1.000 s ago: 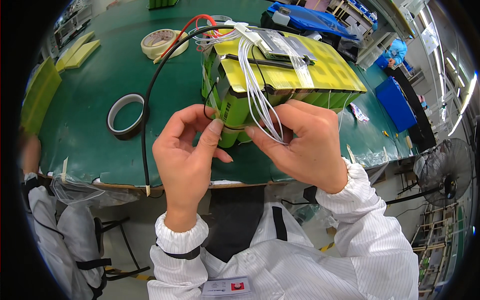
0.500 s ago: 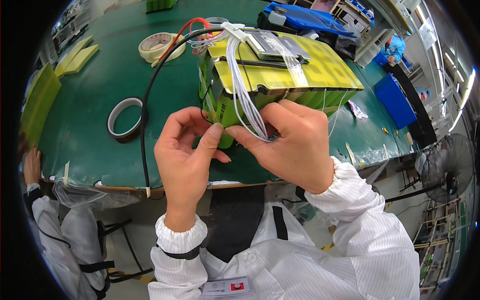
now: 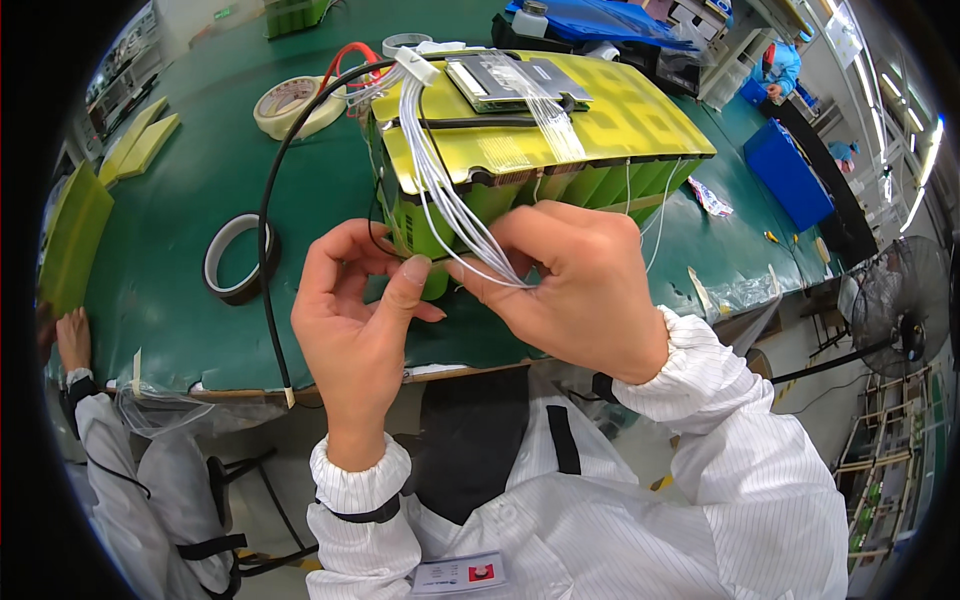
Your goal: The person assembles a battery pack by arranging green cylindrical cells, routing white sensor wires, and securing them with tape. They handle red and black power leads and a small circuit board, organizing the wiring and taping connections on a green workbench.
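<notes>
A battery pack (image 3: pixel 640 110) of green cells with a yellow top stands on the green table, a circuit board (image 3: pixel 490 82) taped on it. White wires (image 3: pixel 440 180) hang in a bundle from its left end. My right hand (image 3: pixel 580 285) is closed by the pack's front side, the wires' lower ends between its thumb and fingers. At the near left corner, my left hand (image 3: pixel 355 300) pinches a thin black wire (image 3: pixel 374 215) that loops beside the pack. Both thumb tips are close together. My right fingertips are partly hidden behind the wires.
A thick black cable (image 3: pixel 266 220) arches down to the table's front edge. Left of the pack are dark tape (image 3: pixel 235 260) and cream tape (image 3: pixel 295 108). Another person's hand (image 3: pixel 73 340) rests at the far left. A blue bin (image 3: pixel 788 175) stands right, near a fan (image 3: pixel 905 310).
The pack and table have shifted slightly left and up in view, as have the wires. My hands keep their closed grips near the corner, with the left a little lower in view.
</notes>
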`<move>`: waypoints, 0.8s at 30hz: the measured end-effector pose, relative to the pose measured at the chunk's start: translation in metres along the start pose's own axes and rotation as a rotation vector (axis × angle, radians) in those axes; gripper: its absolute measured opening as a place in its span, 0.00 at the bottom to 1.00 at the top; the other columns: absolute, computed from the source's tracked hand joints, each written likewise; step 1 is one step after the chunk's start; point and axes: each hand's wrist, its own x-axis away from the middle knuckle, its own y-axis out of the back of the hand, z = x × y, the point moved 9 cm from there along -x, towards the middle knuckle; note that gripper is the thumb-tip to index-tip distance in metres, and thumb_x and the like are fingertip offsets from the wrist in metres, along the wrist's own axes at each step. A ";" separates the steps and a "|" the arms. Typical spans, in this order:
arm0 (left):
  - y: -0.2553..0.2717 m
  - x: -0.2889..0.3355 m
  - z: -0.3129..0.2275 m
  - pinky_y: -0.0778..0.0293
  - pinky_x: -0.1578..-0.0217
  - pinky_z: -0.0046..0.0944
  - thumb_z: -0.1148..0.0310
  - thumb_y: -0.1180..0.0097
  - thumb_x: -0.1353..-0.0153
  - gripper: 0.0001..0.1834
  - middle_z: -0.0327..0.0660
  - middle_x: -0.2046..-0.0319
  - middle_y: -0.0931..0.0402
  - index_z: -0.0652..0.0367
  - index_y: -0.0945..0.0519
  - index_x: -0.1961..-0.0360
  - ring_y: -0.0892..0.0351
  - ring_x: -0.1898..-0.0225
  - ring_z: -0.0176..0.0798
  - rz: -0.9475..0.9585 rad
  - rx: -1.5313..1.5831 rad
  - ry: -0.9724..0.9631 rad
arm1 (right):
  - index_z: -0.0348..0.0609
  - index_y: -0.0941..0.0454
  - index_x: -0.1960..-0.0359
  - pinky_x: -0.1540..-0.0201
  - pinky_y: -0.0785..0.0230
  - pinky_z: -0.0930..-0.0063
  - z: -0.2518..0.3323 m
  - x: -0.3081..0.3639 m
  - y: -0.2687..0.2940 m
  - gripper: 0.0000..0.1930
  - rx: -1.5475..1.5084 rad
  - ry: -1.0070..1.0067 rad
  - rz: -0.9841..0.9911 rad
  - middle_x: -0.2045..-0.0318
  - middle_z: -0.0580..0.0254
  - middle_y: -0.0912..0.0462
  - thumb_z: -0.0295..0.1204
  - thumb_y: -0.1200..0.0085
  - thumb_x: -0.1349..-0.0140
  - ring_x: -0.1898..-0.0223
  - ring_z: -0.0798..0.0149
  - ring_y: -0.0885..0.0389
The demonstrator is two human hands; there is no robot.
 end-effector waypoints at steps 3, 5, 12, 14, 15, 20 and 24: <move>-0.001 0.000 -0.001 0.13 0.69 0.32 0.80 0.34 0.39 0.19 0.41 0.58 0.26 0.68 0.26 0.50 0.23 0.59 0.30 0.003 0.019 -0.005 | 0.41 0.15 0.71 0.82 0.38 0.74 0.003 0.001 0.005 0.08 -0.049 0.001 -0.046 0.83 0.62 0.23 0.27 0.28 0.50 0.84 0.65 0.25; 0.000 0.000 -0.002 0.13 0.69 0.32 0.80 0.34 0.40 0.19 0.41 0.58 0.26 0.68 0.27 0.49 0.23 0.59 0.30 -0.002 0.012 -0.012 | 0.41 0.14 0.69 0.81 0.37 0.75 0.008 0.001 0.008 0.08 -0.037 0.060 -0.064 0.82 0.63 0.22 0.25 0.29 0.50 0.84 0.66 0.25; 0.000 0.004 -0.006 0.13 0.68 0.32 0.82 0.33 0.42 0.23 0.40 0.58 0.27 0.67 0.27 0.47 0.24 0.60 0.30 -0.063 -0.040 -0.069 | 0.45 0.19 0.70 0.77 0.30 0.64 0.006 0.003 0.000 0.08 -0.009 0.092 -0.041 0.80 0.63 0.23 0.26 0.32 0.52 0.79 0.55 0.21; 0.000 0.005 -0.007 0.13 0.68 0.31 0.82 0.32 0.42 0.24 0.41 0.58 0.27 0.67 0.28 0.45 0.24 0.60 0.30 -0.090 -0.069 -0.087 | 0.45 0.19 0.71 0.77 0.30 0.63 0.005 0.002 0.000 0.08 -0.005 0.090 -0.034 0.80 0.63 0.24 0.26 0.32 0.52 0.79 0.55 0.22; -0.001 0.006 -0.007 0.14 0.67 0.31 0.82 0.32 0.42 0.25 0.41 0.58 0.27 0.66 0.28 0.44 0.24 0.61 0.30 -0.108 -0.087 -0.093 | 0.45 0.19 0.71 0.77 0.31 0.63 0.005 0.002 0.000 0.08 0.003 0.089 -0.026 0.80 0.63 0.23 0.26 0.32 0.52 0.79 0.55 0.22; 0.001 0.010 -0.010 0.15 0.68 0.30 0.81 0.30 0.44 0.34 0.42 0.56 0.29 0.64 0.34 0.38 0.24 0.61 0.30 -0.148 -0.156 -0.169 | 0.44 0.20 0.73 0.77 0.31 0.62 0.006 -0.001 -0.001 0.08 0.044 0.094 0.028 0.80 0.62 0.23 0.26 0.33 0.52 0.79 0.54 0.21; 0.000 0.010 -0.011 0.19 0.71 0.27 0.78 0.26 0.47 0.41 0.43 0.54 0.30 0.61 0.36 0.35 0.25 0.61 0.31 -0.161 -0.235 -0.176 | 0.39 0.17 0.74 0.81 0.37 0.71 0.006 -0.003 0.000 0.07 0.001 0.083 0.012 0.83 0.59 0.24 0.25 0.29 0.50 0.84 0.61 0.26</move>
